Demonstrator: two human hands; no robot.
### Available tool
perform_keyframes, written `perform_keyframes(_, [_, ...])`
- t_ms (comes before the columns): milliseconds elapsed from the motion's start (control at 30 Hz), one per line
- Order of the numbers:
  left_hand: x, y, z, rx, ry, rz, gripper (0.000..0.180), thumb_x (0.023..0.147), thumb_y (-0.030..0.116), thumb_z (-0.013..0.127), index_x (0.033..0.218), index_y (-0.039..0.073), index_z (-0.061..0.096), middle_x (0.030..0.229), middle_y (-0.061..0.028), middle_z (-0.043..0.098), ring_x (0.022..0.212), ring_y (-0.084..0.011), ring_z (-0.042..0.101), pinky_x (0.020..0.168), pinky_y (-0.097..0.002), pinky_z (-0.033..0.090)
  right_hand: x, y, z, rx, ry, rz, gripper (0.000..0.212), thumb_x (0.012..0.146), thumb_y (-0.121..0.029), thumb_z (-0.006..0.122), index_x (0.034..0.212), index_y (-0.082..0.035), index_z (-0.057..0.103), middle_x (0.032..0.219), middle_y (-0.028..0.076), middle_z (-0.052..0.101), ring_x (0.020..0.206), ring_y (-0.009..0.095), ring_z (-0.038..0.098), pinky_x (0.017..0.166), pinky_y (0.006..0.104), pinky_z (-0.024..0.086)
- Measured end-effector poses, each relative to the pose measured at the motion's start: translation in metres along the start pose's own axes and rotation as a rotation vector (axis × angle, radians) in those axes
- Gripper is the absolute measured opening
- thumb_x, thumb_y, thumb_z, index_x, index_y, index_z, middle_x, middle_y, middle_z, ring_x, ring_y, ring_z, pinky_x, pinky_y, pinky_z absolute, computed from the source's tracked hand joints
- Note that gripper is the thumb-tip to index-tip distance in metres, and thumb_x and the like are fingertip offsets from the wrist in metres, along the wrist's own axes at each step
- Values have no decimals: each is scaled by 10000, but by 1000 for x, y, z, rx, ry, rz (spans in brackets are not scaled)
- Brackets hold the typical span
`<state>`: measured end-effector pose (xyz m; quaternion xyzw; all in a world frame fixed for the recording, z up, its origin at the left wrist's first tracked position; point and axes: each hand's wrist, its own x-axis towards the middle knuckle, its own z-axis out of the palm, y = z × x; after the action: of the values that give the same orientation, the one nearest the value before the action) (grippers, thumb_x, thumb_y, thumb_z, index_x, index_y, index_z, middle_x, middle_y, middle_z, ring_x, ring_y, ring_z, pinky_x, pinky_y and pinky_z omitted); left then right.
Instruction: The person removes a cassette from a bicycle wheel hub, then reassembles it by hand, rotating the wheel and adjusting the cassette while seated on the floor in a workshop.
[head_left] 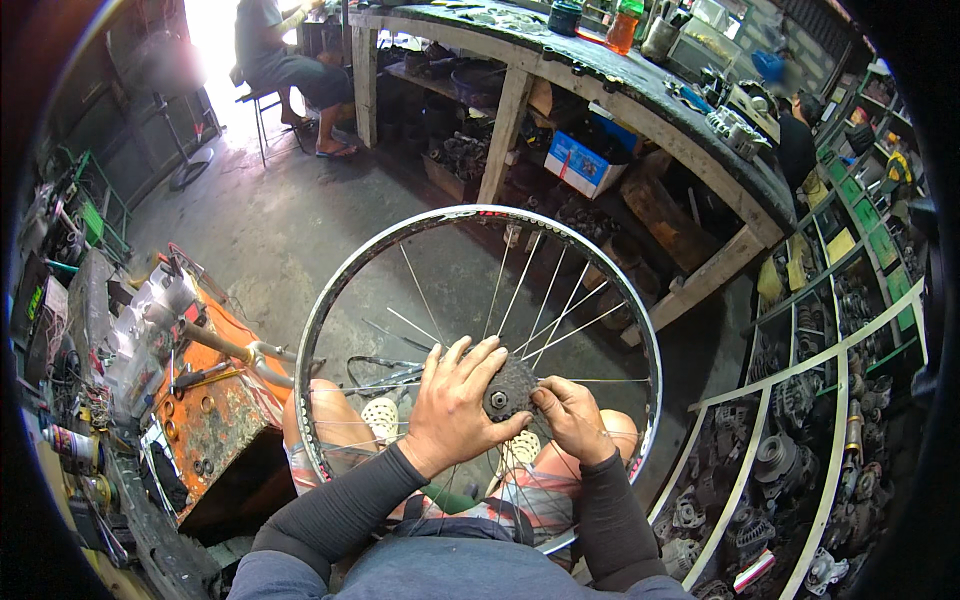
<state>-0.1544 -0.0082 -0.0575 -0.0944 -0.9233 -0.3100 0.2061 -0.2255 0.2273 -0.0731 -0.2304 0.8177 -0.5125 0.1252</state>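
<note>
A bicycle wheel [331, 271] with a black and silver rim stands over my lap, its spokes unevenly spaced. At its middle is a dark sprocket cluster [515, 384] around the hub axle [498, 400]. My left hand [453, 400] lies along the cluster's left side, fingers stretched over the spokes and thumb apart below the axle. At the cluster's right edge, my right hand [572, 415] has its thumb and fingertips pinched together; what lies between them is too small to make out. One spoke [610, 380] runs right from just beside those fingertips to the rim.
On the left stands an orange, stained metal box [225, 430] with tools and rings on it. A long workbench [600, 75] crosses the back, a blue and white carton [585, 165] beneath. Shelves of metal parts [785, 460] line the right. Two other people [290, 70] are farther off.
</note>
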Motion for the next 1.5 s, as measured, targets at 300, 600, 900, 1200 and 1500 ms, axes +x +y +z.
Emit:
perform_keyframes(300, [11, -19, -5, -46, -98, 142, 949, 810, 574, 958, 1551, 52, 677, 1670, -196, 626, 1606, -492, 500, 1324, -714, 358, -1, 0, -9, 1, -127, 63, 320, 1131, -285, 739, 1133, 30, 796, 940, 147, 774, 875, 238, 728, 825, 404, 580])
perform_keyframes(600, [-3, 3, -6, 41, 12, -9, 1079, 750, 615, 1007, 1551, -4, 634, 1642, -270, 596, 1549, -527, 524, 1308, -661, 384, -2, -5, -1, 17, -27, -51, 367, 1133, -312, 717, 1165, 45, 793, 983, 153, 777, 911, 245, 729, 846, 412, 583])
perform_keyframes(900, [9, -9, -4, -91, -35, 82, 991, 744, 463, 1021, 1513, -42, 653, 1579, -281, 612, 1483, -480, 585, 1272, -582, 456, -2, 0, 2, 37, -30, -55, 292, 1108, -243, 721, 1033, 40, 717, 831, 188, 671, 738, 284, 640, 717, 443, 524])
perform_keyframes(1200, [-8, -28, -5, -526, 16, -181, 1293, 799, 462, 1037, 1780, -14, 343, 1808, -271, 429, 1684, -401, 432, 1384, -509, 340, -2, -6, -4, -27, -74, -48, 310, 1110, -271, 712, 1018, 25, 716, 850, 222, 695, 754, 387, 673, 726, 489, 530])
perform_keyframes(1500, [-12, -75, -1, -1383, 153, -645, 400, 1120, 76, 707, 1486, -78, 655, 1348, -197, 772, 1252, -248, 751, 1158, -376, 595, -1, -10, -1, 32, -80, -38, 287, 1104, -244, 716, 1009, 27, 719, 865, 224, 702, 757, 366, 686, 732, 475, 539])
